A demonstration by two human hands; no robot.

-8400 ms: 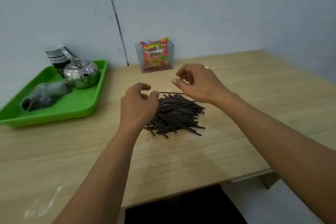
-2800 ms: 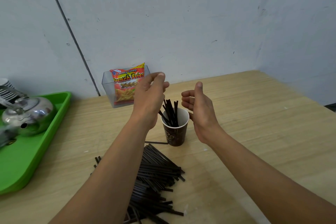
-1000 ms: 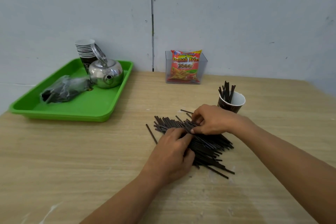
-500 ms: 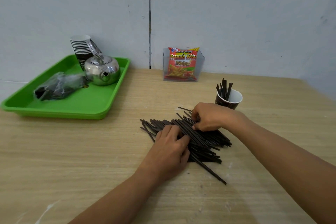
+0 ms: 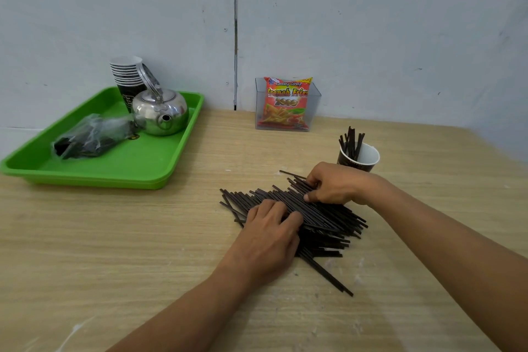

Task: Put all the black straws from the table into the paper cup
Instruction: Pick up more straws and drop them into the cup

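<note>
A heap of black straws [image 5: 320,216] lies on the wooden table [image 5: 114,237] in the middle. My left hand [image 5: 268,237] rests palm down on the near left side of the heap, fingers curled onto the straws. My right hand [image 5: 333,184] presses on the far right side, its fingers pinching at several straws. Whether any straw is lifted, I cannot tell. Just beyond my right hand stands the dark paper cup [image 5: 361,157], upright, with several black straws [image 5: 351,141] sticking out of it.
A green tray [image 5: 128,163] at the back left carries a steel kettle [image 5: 160,111], a stack of paper cups [image 5: 127,77] and a plastic bag [image 5: 91,138]. A clear box [image 5: 314,106] with a snack packet [image 5: 287,103] stands against the wall.
Both hands stay on the heap. Over the last second they have shifted slightly and gathered the straws closer together. Earlier, both hands were up at the cup.
</note>
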